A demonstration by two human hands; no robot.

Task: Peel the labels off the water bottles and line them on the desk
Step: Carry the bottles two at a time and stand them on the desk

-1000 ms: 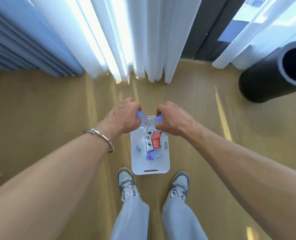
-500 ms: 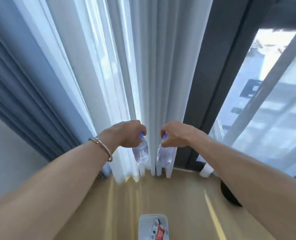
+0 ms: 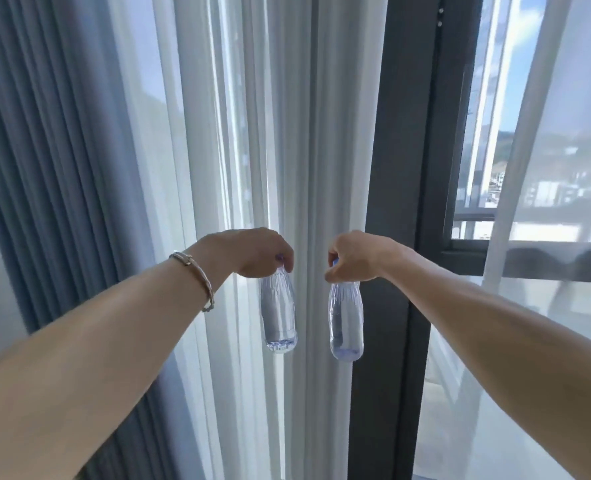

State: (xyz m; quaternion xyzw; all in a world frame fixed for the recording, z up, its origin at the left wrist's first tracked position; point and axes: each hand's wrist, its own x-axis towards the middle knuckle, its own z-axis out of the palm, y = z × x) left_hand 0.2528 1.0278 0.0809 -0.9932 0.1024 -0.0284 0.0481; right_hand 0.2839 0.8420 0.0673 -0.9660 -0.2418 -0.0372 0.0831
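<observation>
Two clear water bottles with no labels hang upright in front of me. My left hand (image 3: 252, 252) grips the left bottle (image 3: 278, 313) by its cap, and a metal bracelet sits on that wrist. My right hand (image 3: 354, 256) holds the right bottle (image 3: 345, 322) by its blue cap in the same way. The bottles hang side by side, a small gap apart, at about chest height. No desk is in view.
White sheer curtains (image 3: 280, 116) hang straight ahead, with a blue-grey curtain (image 3: 55, 150) to the left. A dark window frame (image 3: 401, 150) stands behind the right bottle. Sheer fabric covers the window (image 3: 546, 168) at the right.
My view has swung up from the floor to the curtains. The white tray with peeled labels and my shoes have dropped out of sight. Both hands have lifted the bottles from over the tray.
</observation>
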